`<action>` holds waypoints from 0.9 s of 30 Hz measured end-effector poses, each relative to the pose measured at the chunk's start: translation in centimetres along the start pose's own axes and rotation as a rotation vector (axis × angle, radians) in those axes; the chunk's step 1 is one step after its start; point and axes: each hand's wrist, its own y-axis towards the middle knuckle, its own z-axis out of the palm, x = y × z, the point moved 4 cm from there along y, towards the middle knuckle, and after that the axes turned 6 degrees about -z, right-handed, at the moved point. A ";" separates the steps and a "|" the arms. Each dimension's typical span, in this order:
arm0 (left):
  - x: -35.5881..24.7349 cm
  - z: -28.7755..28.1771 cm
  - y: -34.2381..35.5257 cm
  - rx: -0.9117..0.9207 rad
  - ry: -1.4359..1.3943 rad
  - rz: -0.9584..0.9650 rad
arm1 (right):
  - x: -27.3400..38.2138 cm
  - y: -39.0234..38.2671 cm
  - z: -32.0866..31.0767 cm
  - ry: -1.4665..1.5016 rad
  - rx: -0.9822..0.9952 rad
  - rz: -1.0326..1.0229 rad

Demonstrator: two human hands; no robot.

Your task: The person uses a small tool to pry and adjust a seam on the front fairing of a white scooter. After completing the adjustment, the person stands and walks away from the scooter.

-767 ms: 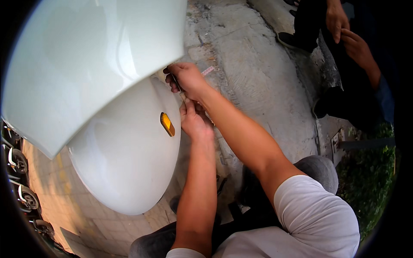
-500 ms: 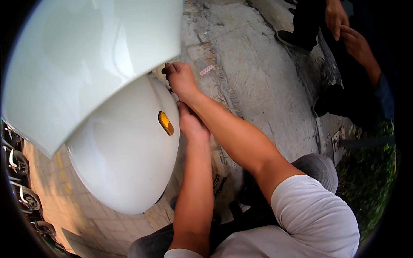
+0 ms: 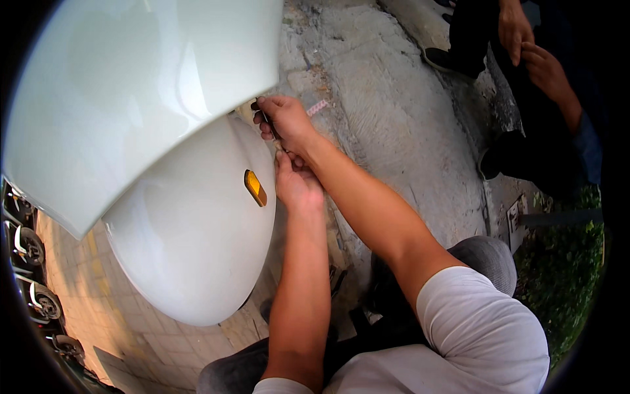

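Observation:
A glossy white curved body panel (image 3: 190,230) with an amber side reflector (image 3: 254,188) on it fills the left of the view. It looks like part of a vehicle's bumper. Just past its right edge, my right hand (image 3: 292,121) is closed around a slim dark tool (image 3: 268,121), whose kind I cannot make out. Close below it my left hand (image 3: 300,185) has its fingers pinched together near the tool's lower end. Whatever sits between those fingertips is too small to name.
Above the panel hangs a larger pale white body panel (image 3: 151,98). Cracked concrete ground (image 3: 387,111) lies to the right, with a small pink patterned strip (image 3: 317,107). Another person (image 3: 538,79) in dark clothes is at the upper right, hands together. Parked motorbikes (image 3: 46,302) line the far left.
My right hand has turned and shifted slightly right, and the dark tool in it shows more plainly. My left fingers have moved up a little, closer to it.

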 end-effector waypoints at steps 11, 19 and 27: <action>0.2 1.6 -1.3 0.083 0.033 -0.065 | -0.8 0.7 0.0 -0.334 -0.196 -0.248; -0.1 -0.3 0.3 0.035 0.142 0.123 | -0.9 1.6 -0.9 0.357 0.234 0.216; 0.1 0.4 -0.1 0.097 0.107 0.039 | 0.0 0.0 0.2 -0.153 -0.085 -0.105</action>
